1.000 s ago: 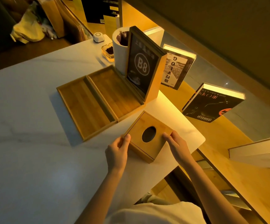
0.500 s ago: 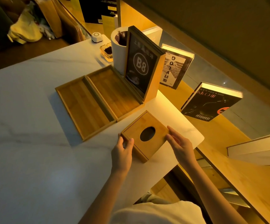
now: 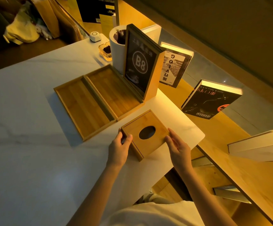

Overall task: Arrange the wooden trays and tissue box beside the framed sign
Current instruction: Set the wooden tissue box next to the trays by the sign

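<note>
A square wooden tissue box (image 3: 146, 133) with an oval hole in its lid lies flat on the white table (image 3: 26, 128), near its right edge. My left hand (image 3: 119, 148) grips the box's near-left corner. My right hand (image 3: 178, 146) touches its right corner with fingers extended. Two shallow wooden trays lie side by side beyond the box: the left tray (image 3: 81, 106) and the right tray (image 3: 114, 91). The right tray reaches the foot of the upright framed sign (image 3: 139, 65), which reads B8.
A white cylinder container (image 3: 117, 51), a glass ashtray (image 3: 105, 50) and a small white device (image 3: 95, 36) stand behind the sign. Books (image 3: 210, 100) lean on a lit wooden shelf to the right. The table's right edge lies just past the box.
The tissue box has slid a little away from me, toward the trays, with both hands following it. My left thumb has moved from the box's edge to its corner.
</note>
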